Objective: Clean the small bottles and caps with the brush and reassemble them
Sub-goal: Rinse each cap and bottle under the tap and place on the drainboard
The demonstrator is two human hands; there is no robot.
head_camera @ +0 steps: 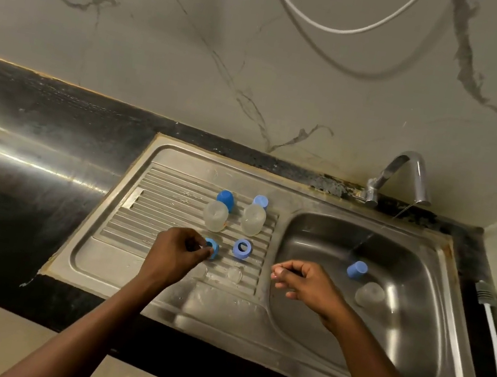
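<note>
Two clear small bottles (215, 215) (253, 220) stand on the ribbed drainboard (151, 204). Behind them are a dark blue cap (226, 199) and a lighter blue cap (261, 201). My left hand (178, 250) pinches a blue ring cap (212, 247) on the drainboard. A second blue ring (242, 248) lies just right of it, with a clear round insert (234, 274) in front. My right hand (307, 281) hovers over the basin's left edge with curled fingers and nothing visible in them. In the basin (315, 233) lie a blue cap (356, 269) and a clear bottle (369, 294).
The tap (408, 176) at the back right runs a thin stream into the basin. A brush with a white handle (493, 344) lies on the black counter at the far right. Black counter (25, 182) stretches to the left. A white hose (331, 28) hangs on the marble wall.
</note>
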